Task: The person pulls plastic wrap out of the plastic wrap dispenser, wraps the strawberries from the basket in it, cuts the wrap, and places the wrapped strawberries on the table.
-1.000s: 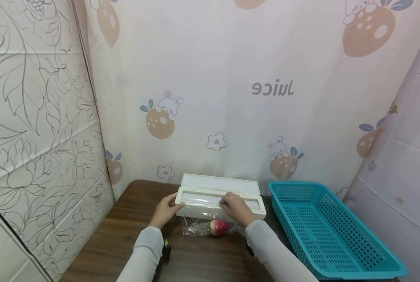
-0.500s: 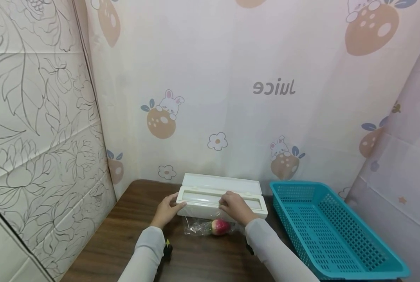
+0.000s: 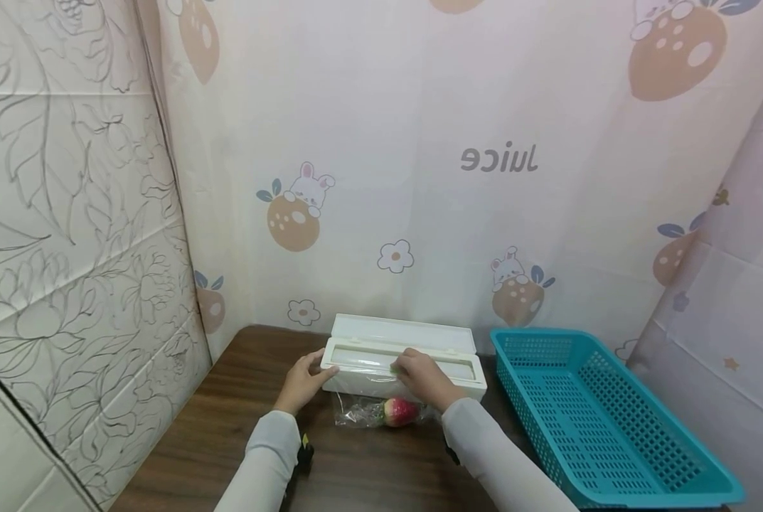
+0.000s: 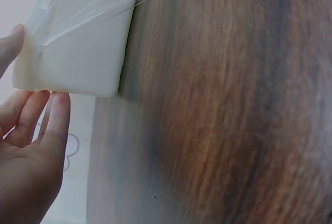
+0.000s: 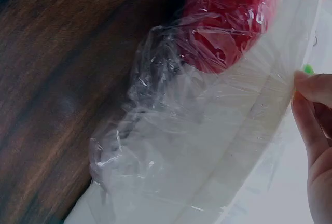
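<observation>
A white cling film dispenser [image 3: 362, 383] sits at the back of the table, its lid [image 3: 403, 333] raised behind it. My left hand [image 3: 299, 385] grips its left end, thumb on the top front corner and fingers against the end wall [image 4: 85, 68]. On the front top edge, my right hand [image 3: 423, 377] pinches a small green slider [image 5: 308, 69] between thumb and fingers; most of it is hidden. Clear cling film [image 5: 171, 105] hangs over the dispenser's front and down to the table. A red strawberry-like fruit [image 3: 400, 412] with a pale green end lies wrapped in this film, before the dispenser.
A turquoise perforated basket [image 3: 595, 427] stands to the right of the dispenser. Patterned cloth [image 3: 419, 178] closes off the back of the brown wooden table [image 3: 368, 476]. Another cloth with line-drawn flowers [image 3: 99, 235] hangs on the left.
My right hand has slid slightly left along the dispenser's front edge. The left hand keeps its hold on the left end. The head view has shifted a little.
</observation>
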The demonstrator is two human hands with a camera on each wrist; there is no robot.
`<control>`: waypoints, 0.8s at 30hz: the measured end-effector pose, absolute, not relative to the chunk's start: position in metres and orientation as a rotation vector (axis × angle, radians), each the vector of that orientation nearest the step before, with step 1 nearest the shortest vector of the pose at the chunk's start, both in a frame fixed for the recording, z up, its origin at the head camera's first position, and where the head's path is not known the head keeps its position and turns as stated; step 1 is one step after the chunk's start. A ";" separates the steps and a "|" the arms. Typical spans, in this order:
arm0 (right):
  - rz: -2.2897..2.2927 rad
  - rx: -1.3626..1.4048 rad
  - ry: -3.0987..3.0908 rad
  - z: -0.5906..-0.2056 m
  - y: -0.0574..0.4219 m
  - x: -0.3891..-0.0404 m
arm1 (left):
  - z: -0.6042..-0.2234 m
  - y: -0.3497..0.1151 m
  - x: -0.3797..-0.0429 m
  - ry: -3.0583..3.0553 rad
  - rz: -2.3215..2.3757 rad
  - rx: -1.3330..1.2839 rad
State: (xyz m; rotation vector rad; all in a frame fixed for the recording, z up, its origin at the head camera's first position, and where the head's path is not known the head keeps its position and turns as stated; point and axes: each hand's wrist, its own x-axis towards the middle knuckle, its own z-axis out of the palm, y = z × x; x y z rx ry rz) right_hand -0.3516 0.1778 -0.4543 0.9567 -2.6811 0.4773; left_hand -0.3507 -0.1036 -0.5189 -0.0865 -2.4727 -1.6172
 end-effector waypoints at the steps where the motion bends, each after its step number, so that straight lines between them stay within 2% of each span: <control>1: 0.471 0.973 -2.672 -0.454 0.177 -0.352 | -0.518 -0.103 -0.351 -2.470 -1.614 -0.091; 24: 0.542 0.955 -2.652 -0.453 0.154 -0.358 | -0.523 -0.105 -0.350 -2.448 -1.632 -0.096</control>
